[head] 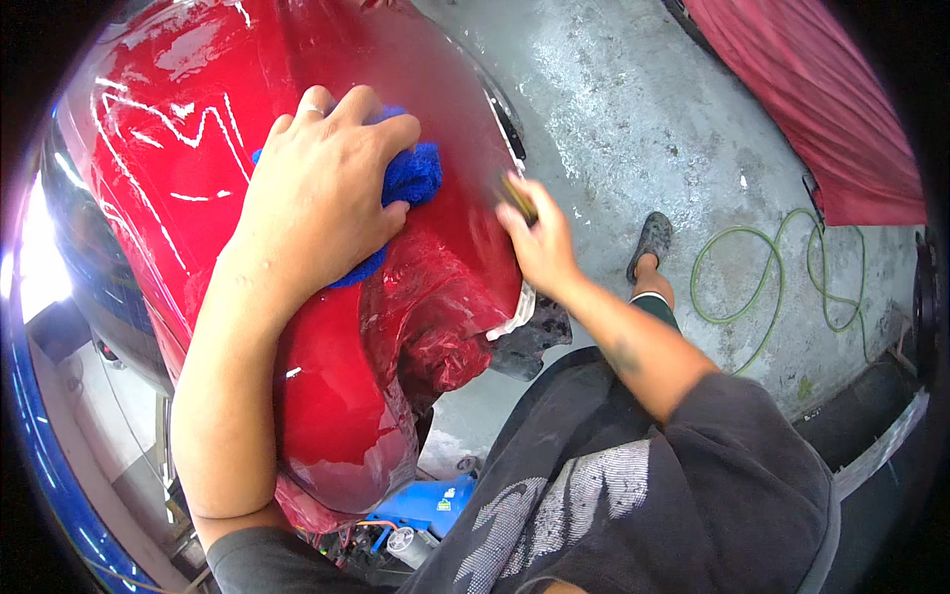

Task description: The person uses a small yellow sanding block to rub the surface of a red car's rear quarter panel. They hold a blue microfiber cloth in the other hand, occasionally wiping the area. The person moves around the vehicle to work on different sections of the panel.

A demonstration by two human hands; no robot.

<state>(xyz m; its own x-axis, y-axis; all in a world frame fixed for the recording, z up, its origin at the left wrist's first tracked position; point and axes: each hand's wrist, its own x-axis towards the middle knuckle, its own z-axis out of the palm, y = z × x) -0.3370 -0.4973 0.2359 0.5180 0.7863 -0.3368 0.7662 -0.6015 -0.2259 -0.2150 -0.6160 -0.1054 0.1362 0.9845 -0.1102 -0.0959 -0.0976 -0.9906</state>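
Note:
My left hand presses a bunched blue microfibre cloth onto a glossy red car body panel, its fingers bent over the cloth. In my right hand is a small yellowish-brown pad or block, pinched between thumb and fingers at the panel's right edge. Motion blurs that hand a little, and the block's underside is hidden. Around the hands the red paint looks dull and hazy, while farther left it shines with reflections. Crumpled clear plastic film covers an opening below the cloth.
A green hose lies coiled on the wet grey floor. Red sheeting drapes over something at upper right. Below the panel stands a blue tank, possibly a compressor. A dark vehicle is close by on the left.

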